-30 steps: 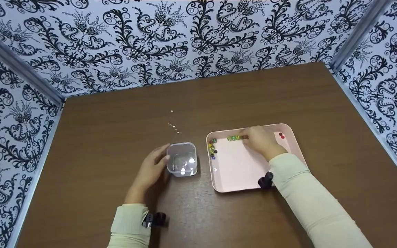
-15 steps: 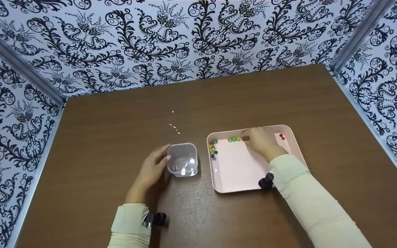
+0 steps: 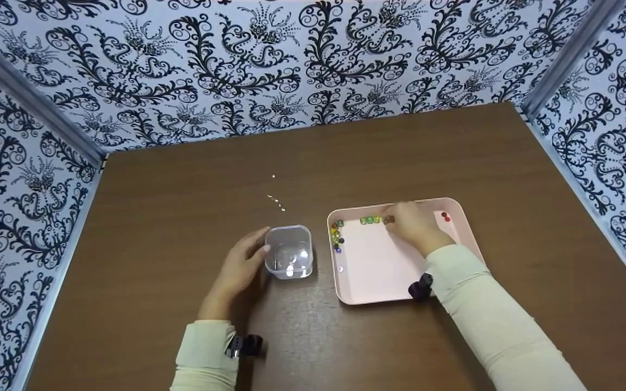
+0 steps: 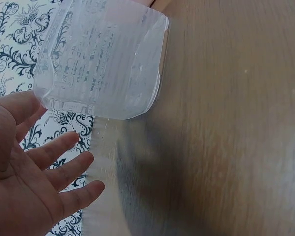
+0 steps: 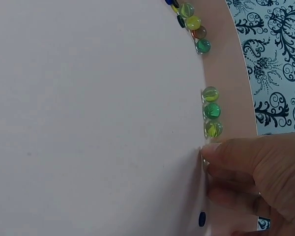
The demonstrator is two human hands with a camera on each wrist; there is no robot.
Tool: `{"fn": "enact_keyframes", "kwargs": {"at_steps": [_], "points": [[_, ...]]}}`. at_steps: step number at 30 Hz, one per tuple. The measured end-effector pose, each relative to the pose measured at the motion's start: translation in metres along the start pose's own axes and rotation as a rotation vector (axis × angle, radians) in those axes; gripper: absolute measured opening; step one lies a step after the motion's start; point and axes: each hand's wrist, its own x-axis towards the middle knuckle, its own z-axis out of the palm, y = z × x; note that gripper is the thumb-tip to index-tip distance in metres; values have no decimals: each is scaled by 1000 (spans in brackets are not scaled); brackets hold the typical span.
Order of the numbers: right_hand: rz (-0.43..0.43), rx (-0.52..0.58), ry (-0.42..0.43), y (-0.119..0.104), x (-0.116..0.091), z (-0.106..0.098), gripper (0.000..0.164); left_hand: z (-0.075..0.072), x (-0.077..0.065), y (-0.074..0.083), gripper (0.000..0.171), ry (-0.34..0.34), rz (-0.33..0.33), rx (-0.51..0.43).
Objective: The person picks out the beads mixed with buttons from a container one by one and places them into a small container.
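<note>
In the head view my left hand point(image 3: 241, 262) rests at the left side of a clear plastic container point(image 3: 289, 252). Its thumb and index finger touch the wall; the left wrist view shows the other fingers extended and spread. My right hand point(image 3: 412, 225) reaches into a pink tray point(image 3: 383, 271), fingers bent down at its far wall. Right beside its fingertips, a row of three green and yellow-green glass marbles point(image 5: 212, 111) lies along that wall. I cannot tell whether a marble sits between the right fingers, since the hand hides that spot.
More marbles in mixed colours point(image 3: 337, 234) line the tray's left wall, with a clear one point(image 3: 340, 269) nearer the front. Two red marbles point(image 3: 445, 216) sit in the far right corner. A dark blue oval piece point(image 5: 202, 219) lies past the right fingers. Patterned walls point(image 3: 237, 65) border the brown table point(image 3: 182, 190).
Both hands keep nearly the same place; the right fingertips shift only slightly at the end of the marble row. The whole head view drifts a few pixels.
</note>
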Motion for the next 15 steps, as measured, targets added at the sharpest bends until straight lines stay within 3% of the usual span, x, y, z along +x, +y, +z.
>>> {"fn": "enact_keyframes", "kwargs": {"at_steps": [15], "points": [[-14,52,31,0,-3,-1,12,0,-1,3,39,16,-28,0]]}}
